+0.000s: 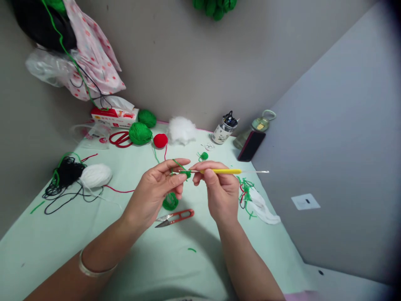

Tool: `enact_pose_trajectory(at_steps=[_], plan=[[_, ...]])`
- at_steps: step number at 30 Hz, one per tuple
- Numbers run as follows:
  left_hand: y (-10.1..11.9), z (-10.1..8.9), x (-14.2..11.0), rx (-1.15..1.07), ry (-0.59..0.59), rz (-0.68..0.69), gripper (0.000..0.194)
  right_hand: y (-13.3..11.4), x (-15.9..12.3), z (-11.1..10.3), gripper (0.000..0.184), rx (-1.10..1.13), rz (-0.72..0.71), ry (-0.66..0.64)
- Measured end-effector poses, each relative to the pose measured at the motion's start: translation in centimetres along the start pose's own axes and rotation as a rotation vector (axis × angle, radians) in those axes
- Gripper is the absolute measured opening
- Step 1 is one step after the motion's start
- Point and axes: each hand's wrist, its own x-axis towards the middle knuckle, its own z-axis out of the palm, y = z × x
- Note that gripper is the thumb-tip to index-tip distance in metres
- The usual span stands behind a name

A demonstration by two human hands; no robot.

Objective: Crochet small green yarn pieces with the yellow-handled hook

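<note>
1. Grip of the right hand (pixel 222 196) pinches one slim yellow-handled metal crochet hook (pixel 226 171); grip of the left hand (pixel 152 188), beyond one pair of orange-handled metal snips (pixel 174 215), pinches one small green crocheted yarn piece (pixel 188 174).
2. Slack in the thin green strand (pixel 179 164) could let the piece slip off the hook.
3. Left beyond the snips: two round green yarn balls (pixel 140 133), one smaller red ball (pixel 161 141).

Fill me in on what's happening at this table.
A person is working green yarn with a hook. The left hand pinches a small green piece, and the right hand holds a yellow-handled hook, one end of it at that piece. Open snips lie on the table nearer the person. Farther back sit a large green ball, a red ball and white fluff.
</note>
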Motion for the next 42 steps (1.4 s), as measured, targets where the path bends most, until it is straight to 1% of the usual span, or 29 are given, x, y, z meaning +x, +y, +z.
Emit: enact_pose_trajectory(at_steps=[3,8,10,13,16,18,22,24,27,31,35,38,42], plan=[[-0.1,0.0,-0.1,0.024,0.023,0.021,0.032,0.1,0.0,-0.2,0.017,0.054,0.052,0.02],[-0.1,0.0,0.0,-0.024,0.018,-0.006,0.029,0.3,0.0,-0.2,0.015,0.092,0.058,0.005],[-0.1,0.0,0.0,-0.049,-0.014,-0.047,0.028,0.4,0.1,-0.2,0.014,0.123,0.057,0.01],[-0.1,-0.1,0.1,-0.1,-0.098,-0.106,0.025,0.5,0.2,-0.1,0.015,0.142,0.056,0.03],[-0.2,-0.1,0.1,-0.135,-0.134,-0.102,0.026,0.5,0.3,0.0,0.016,0.105,0.064,0.052],[-0.2,-0.1,0.2,-0.128,-0.127,-0.09,0.025,0.5,0.3,0.1,0.017,0.102,0.069,0.059],[-0.2,-0.2,0.3,-0.107,-0.115,-0.072,0.021,0.4,0.5,0.1,0.017,0.19,0.07,0.043],[-0.2,-0.2,0.2,-0.101,-0.099,-0.058,0.021,0.4,0.6,0.0,0.019,0.196,0.072,0.03],[-0.1,-0.1,0.1,-0.083,-0.075,-0.045,0.021,0.2,0.6,-0.3,0.022,0.137,0.052,0.003],[0.2,0.0,0.0,-0.05,-0.064,-0.029,0.023,-0.3,0.3,-0.7,0.02,0.058,0.002,-0.027],[0.3,0.1,-0.1,-0.021,-0.047,0.002,0.02,-0.8,0.0,-0.7,0.019,0.017,-0.053,-0.037],[0.4,0.1,-0.2,0.017,-0.037,0.025,0.019,-1.0,-0.1,-0.6,0.019,0.005,-0.067,-0.03],[0.3,0.0,-0.3,0.098,-0.02,0.072,0.021,-1.2,-0.1,-0.4,0.019,-0.042,-0.093,-0.029]])
